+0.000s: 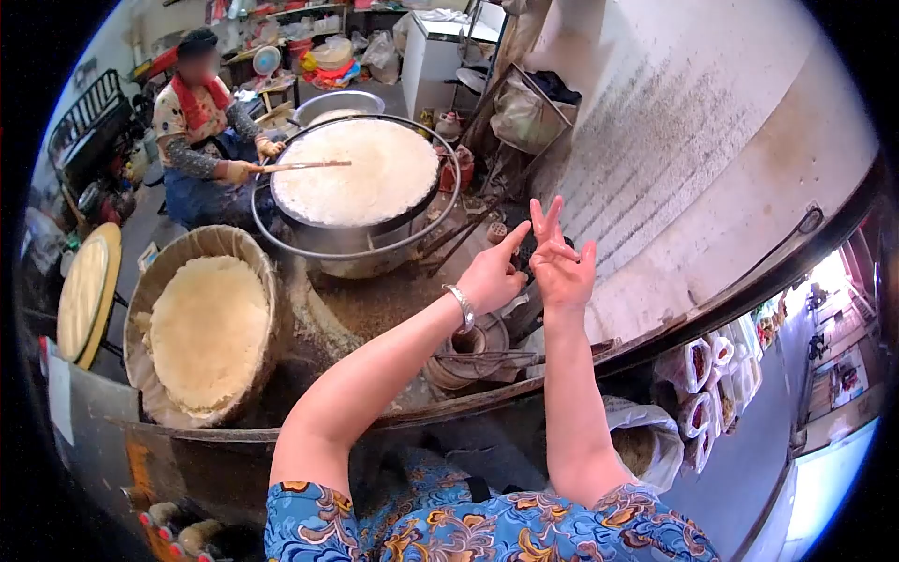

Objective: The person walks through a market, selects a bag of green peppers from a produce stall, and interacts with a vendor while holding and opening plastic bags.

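Farthest left, the basket [217,242] stands well apart from your hands, so trouble there looks unlikely. On the griddle [379,229], the pale sheet [384,178] could tear if the co-worker's hand [238,171], gripping the stick [314,166], presses too hard or is distracted by your gesture. Your left hand [494,278] holds nothing, its index finger stretched out and the others curled; a careless sweep could knock the ring [356,254] around the griddle. Your bracelet [460,308] might snag on the round pot [456,373] below if you dropped that wrist. Your right hand [564,273] is empty too, two fingers raised and spread, thumb out; whether your left fingertip touches it, you can't tell from this angle.

As for direction, the stick lies over the sheet, left of your hands, its long axis nearly level and its free end pointing right; the griddle is round, with no obvious long axis, and faces up
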`<state>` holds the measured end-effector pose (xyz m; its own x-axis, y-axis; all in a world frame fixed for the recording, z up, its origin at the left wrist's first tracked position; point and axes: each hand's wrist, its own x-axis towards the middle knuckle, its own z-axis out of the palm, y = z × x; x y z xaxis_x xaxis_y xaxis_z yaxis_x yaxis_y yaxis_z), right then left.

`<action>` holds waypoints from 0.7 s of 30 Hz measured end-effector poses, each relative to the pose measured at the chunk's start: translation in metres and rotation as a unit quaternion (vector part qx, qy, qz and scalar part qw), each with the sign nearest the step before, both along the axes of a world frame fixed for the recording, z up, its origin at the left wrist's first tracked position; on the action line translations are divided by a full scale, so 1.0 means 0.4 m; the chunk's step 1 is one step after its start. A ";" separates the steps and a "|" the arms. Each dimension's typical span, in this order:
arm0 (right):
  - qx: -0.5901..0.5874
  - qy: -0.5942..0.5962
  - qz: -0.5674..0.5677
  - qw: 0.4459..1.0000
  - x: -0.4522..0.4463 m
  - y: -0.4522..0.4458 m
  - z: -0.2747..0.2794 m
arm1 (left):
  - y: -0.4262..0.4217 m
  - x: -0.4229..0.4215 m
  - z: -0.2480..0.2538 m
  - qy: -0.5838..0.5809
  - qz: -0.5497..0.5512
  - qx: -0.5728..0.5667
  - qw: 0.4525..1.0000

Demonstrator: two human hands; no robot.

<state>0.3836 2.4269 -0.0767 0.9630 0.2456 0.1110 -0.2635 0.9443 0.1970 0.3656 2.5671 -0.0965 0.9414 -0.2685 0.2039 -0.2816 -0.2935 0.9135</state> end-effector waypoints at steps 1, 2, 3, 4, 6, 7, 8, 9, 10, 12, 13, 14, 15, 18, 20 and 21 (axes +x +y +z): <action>0.013 -0.016 -0.008 1.000 0.001 0.002 -0.003 | 0.000 -0.002 0.006 0.015 -0.008 -0.012 1.000; 0.012 -0.016 -0.009 1.000 0.001 0.001 -0.005 | -0.001 0.001 0.005 0.016 -0.008 -0.013 1.000; 0.019 -0.020 -0.006 1.000 0.000 -0.001 -0.005 | -0.002 0.003 0.006 0.017 -0.013 -0.010 1.000; 0.025 -0.024 -0.003 0.999 0.001 -0.002 -0.004 | -0.001 0.006 0.008 0.018 -0.019 -0.007 1.000; 0.018 -0.021 -0.003 1.000 0.001 0.002 -0.004 | 0.004 0.006 0.017 0.022 -0.026 -0.010 0.999; 0.010 -0.017 -0.002 1.000 0.000 0.005 -0.003 | 0.008 0.005 0.023 0.027 -0.033 -0.013 0.999; 0.010 -0.017 -0.003 1.000 0.000 0.007 -0.003 | 0.009 0.006 0.022 0.027 -0.034 -0.014 0.999; 0.007 -0.017 -0.002 1.000 0.000 0.008 -0.004 | 0.009 0.009 0.019 0.025 -0.036 -0.019 0.999; 0.004 -0.017 -0.001 1.000 0.000 0.009 -0.004 | 0.009 0.012 0.016 0.024 -0.038 -0.025 0.999; 0.000 -0.015 -0.001 1.000 0.001 0.009 -0.006 | 0.005 0.021 0.000 0.011 -0.040 -0.031 0.999; -0.005 -0.012 -0.001 1.000 0.001 0.009 -0.007 | 0.000 0.026 -0.013 -0.002 -0.042 -0.038 0.998; -0.005 -0.011 -0.002 1.000 0.000 0.010 -0.009 | -0.006 0.033 -0.030 -0.001 -0.042 -0.038 0.998; -0.007 -0.011 -0.007 1.000 0.000 0.011 -0.009 | -0.010 0.036 -0.036 -0.021 -0.040 -0.064 0.997; -0.013 -0.011 -0.011 1.000 -0.003 0.013 -0.007 | -0.009 0.031 -0.033 -0.014 -0.044 -0.078 0.996; -0.028 -0.004 -0.009 1.000 0.001 0.011 -0.009 | -0.007 0.027 -0.032 -0.006 -0.043 -0.077 0.996; -0.025 -0.001 -0.004 1.000 0.003 0.010 -0.008 | -0.002 0.020 -0.019 0.043 -0.058 -0.099 0.993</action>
